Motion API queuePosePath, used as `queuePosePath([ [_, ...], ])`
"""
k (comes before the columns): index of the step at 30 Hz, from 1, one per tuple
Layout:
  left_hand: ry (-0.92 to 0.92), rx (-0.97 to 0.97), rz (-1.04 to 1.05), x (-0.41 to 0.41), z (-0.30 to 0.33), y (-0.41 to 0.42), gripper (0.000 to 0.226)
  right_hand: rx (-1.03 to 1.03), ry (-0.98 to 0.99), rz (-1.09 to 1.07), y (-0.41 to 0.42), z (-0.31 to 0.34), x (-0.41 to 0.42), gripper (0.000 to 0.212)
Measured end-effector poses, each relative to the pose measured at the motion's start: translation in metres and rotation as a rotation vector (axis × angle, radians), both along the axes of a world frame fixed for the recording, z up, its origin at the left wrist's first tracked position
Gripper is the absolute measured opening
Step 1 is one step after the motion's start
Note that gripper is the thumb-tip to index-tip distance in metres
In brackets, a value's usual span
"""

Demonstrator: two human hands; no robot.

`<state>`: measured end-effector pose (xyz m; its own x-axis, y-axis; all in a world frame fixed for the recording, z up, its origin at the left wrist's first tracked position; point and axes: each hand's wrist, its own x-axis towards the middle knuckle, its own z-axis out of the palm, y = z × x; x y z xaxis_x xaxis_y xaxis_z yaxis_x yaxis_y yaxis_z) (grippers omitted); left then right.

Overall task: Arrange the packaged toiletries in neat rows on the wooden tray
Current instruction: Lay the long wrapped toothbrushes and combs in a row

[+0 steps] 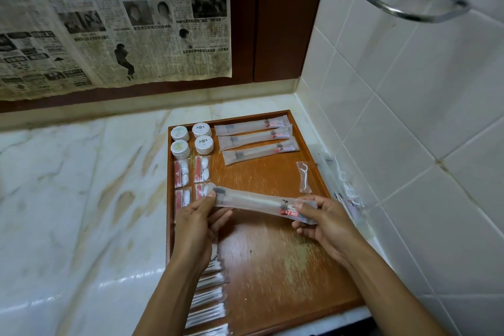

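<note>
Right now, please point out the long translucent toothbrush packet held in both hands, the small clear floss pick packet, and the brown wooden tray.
long translucent toothbrush packet (256,200), head view, its middle.
small clear floss pick packet (304,177), head view, its centre.
brown wooden tray (270,172), head view, bare floor.

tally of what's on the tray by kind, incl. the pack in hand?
Long toothbrush packs: 4, with 3 lying in a row and 1 held pack between the left hand and right hand
Round white packs: 4
Red-and-white sachets: 4 visible, two partly hidden
Floss pick pack: 1
White stick packs: blurred, uncountable
Total counted: 13
</note>
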<state>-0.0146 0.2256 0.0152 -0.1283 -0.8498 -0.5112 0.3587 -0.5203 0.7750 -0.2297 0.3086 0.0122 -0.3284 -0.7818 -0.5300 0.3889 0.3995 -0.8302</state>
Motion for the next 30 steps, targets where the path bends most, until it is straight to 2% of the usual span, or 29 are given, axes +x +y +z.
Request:
queuePosePath([
  [3, -0.022, 0.003, -0.013, 0.0, -0.002, 0.002, 0.018, -0.014, -0.07, -0.058, 0.002, -0.002, 0.001, 0.016],
  [14, -0.066, 0.03, -0.044, 0.003, -0.003, -0.001, 0.022, -0.014, -0.006, -0.065, 0.005, -0.005, -0.001, 0.016],
  [23, -0.123, 0.009, 0.061, -0.002, -0.008, 0.0, 0.022, -0.058, -0.335, -0.212, 0.002, -0.007, 0.016, 0.027],
  [30, -0.032, 0.015, 0.035, 0.004, -0.012, -0.001, 0.024, -0.057, -0.483, -0.307, 0.0, -0.01, 0.026, 0.016],
])
